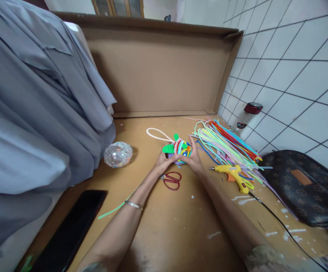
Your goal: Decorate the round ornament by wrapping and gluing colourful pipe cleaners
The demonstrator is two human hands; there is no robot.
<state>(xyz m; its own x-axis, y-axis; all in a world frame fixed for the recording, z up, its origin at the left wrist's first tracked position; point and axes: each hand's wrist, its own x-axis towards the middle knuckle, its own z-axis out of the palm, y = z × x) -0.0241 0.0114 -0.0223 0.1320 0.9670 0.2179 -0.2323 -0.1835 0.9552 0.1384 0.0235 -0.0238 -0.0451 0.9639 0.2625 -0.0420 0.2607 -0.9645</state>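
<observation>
A small colourful craft ball [183, 148] of coiled pipe cleaners, with green leaf shapes and a white loop [156, 133] sticking out to the left, is held between both hands above the table. My left hand [166, 160] grips its left and lower side, the fingers partly hidden behind it. On its right side, my right hand [193, 156] presses with thumb and fingers. Red-handled scissors [172, 180] lie just below the hands. Left of them sits a clear ball [118, 154] with coloured bits.
Pipe cleaners [223, 141] are heaped at the right, beside a yellow glue gun [234, 174] with a cord. A brown bag [302, 185], a bottle [246, 115], a black phone [73, 226] and grey cloth [39, 94] surround the table [175, 234]. Cardboard [158, 71] stands behind.
</observation>
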